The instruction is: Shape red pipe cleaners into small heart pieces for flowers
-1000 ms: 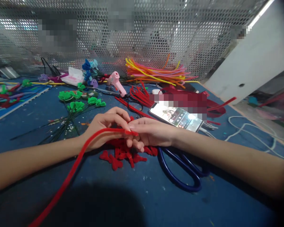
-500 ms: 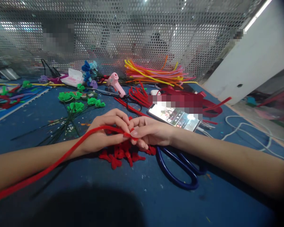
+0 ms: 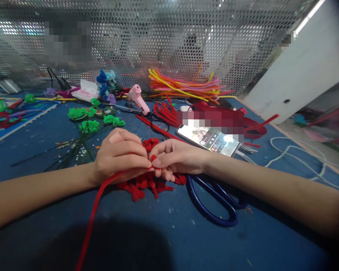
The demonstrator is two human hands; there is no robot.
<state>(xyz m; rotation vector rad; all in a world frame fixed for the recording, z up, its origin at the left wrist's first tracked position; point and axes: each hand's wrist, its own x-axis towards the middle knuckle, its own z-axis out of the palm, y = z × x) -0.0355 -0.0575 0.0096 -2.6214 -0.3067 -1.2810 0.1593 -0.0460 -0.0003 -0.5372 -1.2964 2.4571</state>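
My left hand (image 3: 118, 156) is curled into a pinch on the end of a long red pipe cleaner (image 3: 93, 218), which trails down toward the near edge. My right hand (image 3: 176, 158) meets it fingertip to fingertip and pinches the same red end. Both hands rest over a small heap of short red bent pieces (image 3: 142, 186) on the blue table (image 3: 169, 237). Blue-handled scissors (image 3: 214, 205) lie just right of the heap, under my right wrist.
A lit phone (image 3: 209, 139) lies behind my right hand. Farther back are a pink glue gun (image 3: 139, 98), a bundle of coloured pipe cleaners (image 3: 183, 87), red stems (image 3: 165, 113), green flowers on stems (image 3: 89, 122) and white cable (image 3: 296, 158). Perforated metal screen behind.
My left hand has rolled over, knuckles up, closing tighter on the red end. The pipe cleaner's free tail has swung from the far left back toward the near centre.
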